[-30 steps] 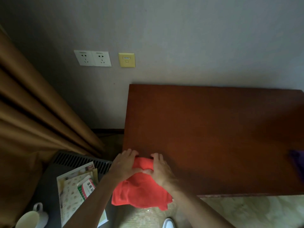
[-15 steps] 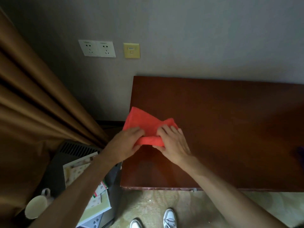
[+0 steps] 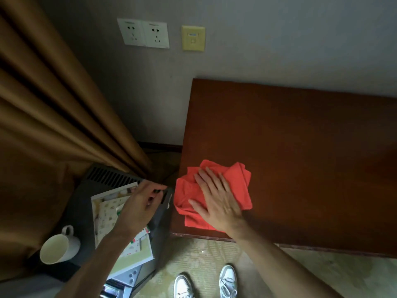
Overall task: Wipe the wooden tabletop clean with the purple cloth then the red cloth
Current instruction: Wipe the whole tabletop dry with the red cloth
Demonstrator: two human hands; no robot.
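Note:
A crumpled red cloth (image 3: 240,186) lies on the near left corner of the dark wooden tabletop (image 3: 300,147). My right hand (image 3: 217,201) presses flat on the cloth with its fingers spread and straight. My left hand (image 3: 144,203) is off the table to the left, over the dark cabinet, with its fingers loosely curled and holding nothing. The purple cloth is not in view.
Left of the table stands a low dark cabinet (image 3: 90,203) with booklets (image 3: 107,214) and a white mug (image 3: 59,246) on it. A brown curtain (image 3: 53,104) hangs at the left. Wall sockets (image 3: 144,33) are above. My shoes (image 3: 206,282) stand on the floor below.
My left hand has let go of the red cloth and moved left off the table. My right hand alone has drawn the cloth back toward the near left corner.

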